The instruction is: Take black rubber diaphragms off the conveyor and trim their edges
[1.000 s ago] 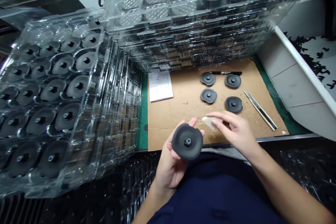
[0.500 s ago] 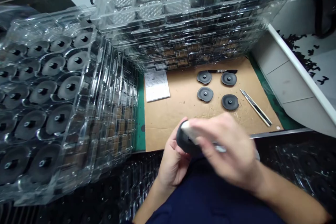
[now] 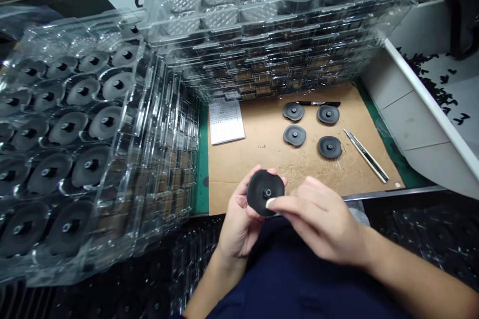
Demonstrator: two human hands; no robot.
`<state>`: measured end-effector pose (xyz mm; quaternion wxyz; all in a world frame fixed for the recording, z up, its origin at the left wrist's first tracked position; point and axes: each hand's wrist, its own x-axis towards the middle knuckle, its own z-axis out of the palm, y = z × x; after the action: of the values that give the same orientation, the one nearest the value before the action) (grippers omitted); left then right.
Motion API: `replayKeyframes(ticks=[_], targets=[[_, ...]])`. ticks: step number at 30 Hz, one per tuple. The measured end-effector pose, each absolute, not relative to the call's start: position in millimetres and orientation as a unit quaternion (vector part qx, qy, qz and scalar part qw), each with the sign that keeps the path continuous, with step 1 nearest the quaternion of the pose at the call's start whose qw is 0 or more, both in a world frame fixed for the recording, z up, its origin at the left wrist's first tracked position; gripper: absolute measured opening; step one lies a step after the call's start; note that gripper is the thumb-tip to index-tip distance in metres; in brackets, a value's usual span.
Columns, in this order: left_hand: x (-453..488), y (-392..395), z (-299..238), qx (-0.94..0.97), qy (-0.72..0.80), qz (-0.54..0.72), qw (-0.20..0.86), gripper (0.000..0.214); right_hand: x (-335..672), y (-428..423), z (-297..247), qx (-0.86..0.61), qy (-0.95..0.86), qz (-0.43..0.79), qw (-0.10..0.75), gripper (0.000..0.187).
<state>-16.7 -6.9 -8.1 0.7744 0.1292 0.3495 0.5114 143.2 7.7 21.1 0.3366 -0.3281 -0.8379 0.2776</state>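
Observation:
My left hand [image 3: 238, 219] holds a round black rubber-like disc [image 3: 259, 190] by its edge, fingers wrapped around and behind it. A short stem with a light-ringed tip stands up from the disc's face. My right hand [image 3: 325, 222] is closed over the disc's lower right, its pale-tipped forefinger by the base of the stem. Whether the curled fingers pinch anything small is hidden. Beyond the hands, several similar black discs [image 3: 294, 135] lie stem up on a cardboard sheet [image 3: 258, 169].
Stacked clear plastic trays [image 3: 220, 45] rise behind the cardboard. Another tray stack [image 3: 149, 159], with black discs in its top pockets, stands at left. A paper slip [image 3: 226, 122], a black pen [image 3: 316, 103] and a utility knife [image 3: 366, 155] lie on the cardboard. A white bin [image 3: 415, 104] borders the right.
My right hand has drawn down and slightly right across the disc, uncovering its face and stem. The left hand keeps hold, with the disc turned more toward the camera.

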Motion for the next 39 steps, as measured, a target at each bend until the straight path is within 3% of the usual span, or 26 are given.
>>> replayKeyframes(ticks=[8,13,22,25,29,32,36,39], targets=[[-19.9,-21.1,-9.7,0.104,0.312,0.553,0.765,0.053,142.7,26.2,-16.6,-0.518,-0.667,0.358,0.398,0.025],[-26.6,-26.8,-11.3,0.079,0.308,0.555,0.769,0.058,127.4,35.3,-74.4,-0.506,-0.738,0.343,0.285,0.023],[-30.2,-26.3,-16.8,0.115,0.275,0.554,0.777,0.054,145.3,5.8,-73.9,-0.509,-0.743,0.339,0.271,0.027],[-31.0,-23.9,-23.4,0.329,0.363,0.577,0.654,0.067,142.8,-5.2,-71.5,-0.506,-0.742,0.345,0.273,0.025],[-36.3,-21.7,-29.3,0.596,0.462,0.505,0.419,0.107,141.1,-15.5,-66.9,-0.525,-0.725,0.336,0.294,0.038],[-40.3,-23.2,-28.8,0.639,0.48,0.475,0.368,0.111,146.8,-13.6,-58.3,-0.493,-0.749,0.298,0.327,0.051],[-40.8,-25.8,-24.9,0.63,0.482,0.475,0.38,0.106,158.7,3.0,-40.5,-0.379,-0.848,0.21,0.304,0.05],[-36.7,-25.8,-24.5,0.527,0.511,0.451,0.508,0.077,161.9,13.5,-26.2,-0.341,-0.871,0.215,0.28,0.031]])
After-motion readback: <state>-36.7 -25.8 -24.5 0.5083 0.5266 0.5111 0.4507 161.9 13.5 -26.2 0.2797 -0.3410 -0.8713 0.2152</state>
